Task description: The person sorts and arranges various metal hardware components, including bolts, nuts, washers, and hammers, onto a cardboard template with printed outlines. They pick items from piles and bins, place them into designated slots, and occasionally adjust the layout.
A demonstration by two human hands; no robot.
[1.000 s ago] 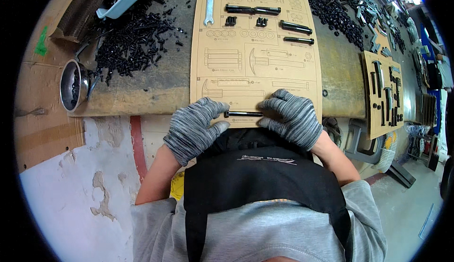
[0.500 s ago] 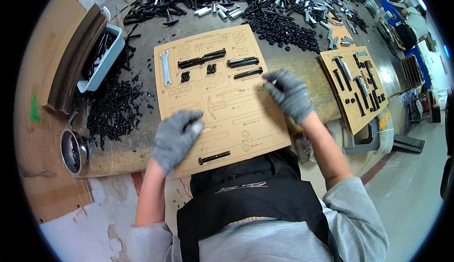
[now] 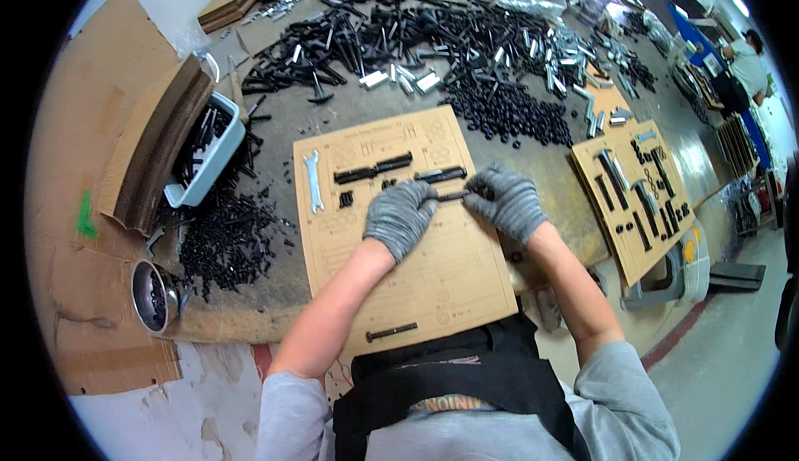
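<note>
Upward over the board (image 3: 454,270) has come the left hand (image 3: 401,220), pinching one end of a bolt (image 3: 452,196) at the board's upper right. Right hand (image 3: 506,201) pinches the other end, probably so it lies straight.

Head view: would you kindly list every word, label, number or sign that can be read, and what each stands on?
Grey shirt: large orange lettering, upside down; I don't copy out printed words.
Black apron: small pale lettering, too slanted to read.
Tan sheet: heading and captions beside line drawings, too small to read.
Cardboard at left: a green mark, no readable word.
</note>
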